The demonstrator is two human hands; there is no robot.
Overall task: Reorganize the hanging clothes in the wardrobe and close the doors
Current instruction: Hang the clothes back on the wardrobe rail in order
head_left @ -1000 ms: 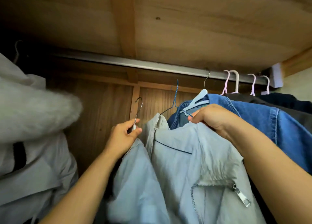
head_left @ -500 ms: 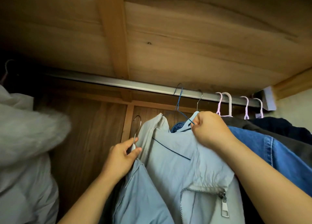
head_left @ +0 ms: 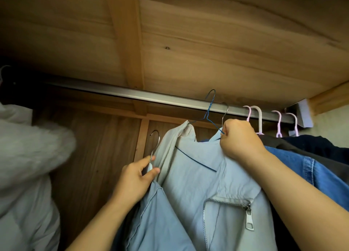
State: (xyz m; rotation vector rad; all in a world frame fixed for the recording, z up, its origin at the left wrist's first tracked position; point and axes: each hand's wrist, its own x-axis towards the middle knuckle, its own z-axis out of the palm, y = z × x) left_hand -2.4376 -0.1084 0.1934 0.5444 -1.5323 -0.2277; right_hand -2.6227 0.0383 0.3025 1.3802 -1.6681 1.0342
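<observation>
I see left hand [head_left: 137, 177] at lower centre pinched closed on a silver-hook hanger [head_left: 153, 152], right hand [head_left: 240, 140] fisted on the pale blue jacket [head_left: 198, 190] and blue wire hanger [head_left: 209, 111] below the rail [head_left: 151, 96].

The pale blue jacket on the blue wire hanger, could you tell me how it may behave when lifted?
The pale blue jacket creases and drapes, so probably floppy and light. Its blue wire hanger looks thin and may flex or slip out of the collar.
</observation>
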